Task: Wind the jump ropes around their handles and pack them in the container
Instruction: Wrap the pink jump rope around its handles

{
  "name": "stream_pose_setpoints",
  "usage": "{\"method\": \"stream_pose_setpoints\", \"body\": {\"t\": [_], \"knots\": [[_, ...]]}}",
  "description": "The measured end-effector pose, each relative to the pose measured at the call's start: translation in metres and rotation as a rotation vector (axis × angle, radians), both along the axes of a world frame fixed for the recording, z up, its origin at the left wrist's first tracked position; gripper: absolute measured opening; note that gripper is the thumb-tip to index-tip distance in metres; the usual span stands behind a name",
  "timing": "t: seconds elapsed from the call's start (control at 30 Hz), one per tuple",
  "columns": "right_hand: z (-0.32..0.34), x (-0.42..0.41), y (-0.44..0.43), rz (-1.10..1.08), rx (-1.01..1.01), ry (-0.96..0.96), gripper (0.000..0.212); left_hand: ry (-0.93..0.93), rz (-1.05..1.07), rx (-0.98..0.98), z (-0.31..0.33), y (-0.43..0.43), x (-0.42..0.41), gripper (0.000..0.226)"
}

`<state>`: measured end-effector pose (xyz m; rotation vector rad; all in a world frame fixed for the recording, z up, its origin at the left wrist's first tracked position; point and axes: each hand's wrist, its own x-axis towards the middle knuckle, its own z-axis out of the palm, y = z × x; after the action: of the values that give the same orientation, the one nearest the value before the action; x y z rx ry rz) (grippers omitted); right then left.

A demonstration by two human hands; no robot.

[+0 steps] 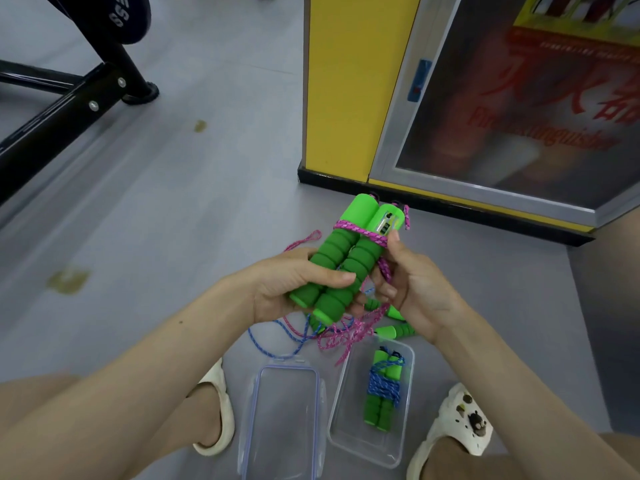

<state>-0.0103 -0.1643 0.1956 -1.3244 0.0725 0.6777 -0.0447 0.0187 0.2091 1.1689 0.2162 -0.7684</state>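
Observation:
My left hand (294,289) grips two green foam handles (346,261) held side by side, tilted up to the right. A pink rope (360,232) loops around their upper part. My right hand (408,285) pinches that pink rope beside the handles. More pink rope (341,336) trails in a loose tangle on the floor below. A clear container (349,441) on the floor holds one green-handled jump rope (382,389) wound in blue cord. Another green-handled rope (398,330) with blue cord (277,344) lies loose on the floor.
The container's clear lid (287,420) lies left of it. My feet in pale sandals (214,410) flank both. A yellow pillar (343,84) and glass-fronted cabinet (512,98) stand ahead. A black equipment frame (69,105) is at the far left.

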Motion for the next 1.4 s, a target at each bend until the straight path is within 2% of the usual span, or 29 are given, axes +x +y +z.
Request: {"method": "stream_pose_setpoints", "body": {"t": [0.1,0.23,0.37,0.43,0.6,0.73,0.9,1.07,1.23,1.4], "knots": [[-0.004,0.0,0.0,-0.027,-0.226,-0.048,0.053,-0.098,0.104,0.229,-0.001,-0.005,0.002,0.034],[-0.005,-0.002,0.001,-0.029,-0.294,-0.092,0.026,-0.212,0.203,0.445,-0.005,-0.005,0.005,0.033],[-0.007,-0.002,0.001,0.061,-0.575,-0.292,0.014,-0.478,0.122,0.911,-0.009,-0.005,0.004,0.026],[-0.01,-0.002,0.001,0.069,-0.691,-0.351,0.013,-0.522,0.11,1.002,-0.01,-0.006,0.002,0.027],[-0.009,-0.003,0.003,0.045,-0.742,-0.412,0.015,-0.57,0.163,1.055,-0.008,-0.009,0.0,0.028],[-0.006,-0.002,0.004,0.022,-0.604,-0.355,0.014,-0.586,0.256,1.062,-0.004,-0.008,0.001,0.034],[-0.003,-0.005,0.008,-0.026,-0.51,-0.386,0.017,-0.612,0.302,1.064,-0.002,-0.008,0.001,0.035],[-0.001,-0.001,0.011,-0.07,-0.535,-0.415,0.003,-0.622,0.317,1.077,-0.001,-0.009,0.0,0.038],[-0.008,0.003,0.016,-0.137,-0.372,-0.231,0.018,-0.643,0.318,1.09,0.001,-0.009,0.0,0.04],[-0.013,0.002,0.021,-0.144,-0.24,-0.044,0.005,-0.656,0.327,1.101,0.002,-0.008,0.0,0.042]]}}
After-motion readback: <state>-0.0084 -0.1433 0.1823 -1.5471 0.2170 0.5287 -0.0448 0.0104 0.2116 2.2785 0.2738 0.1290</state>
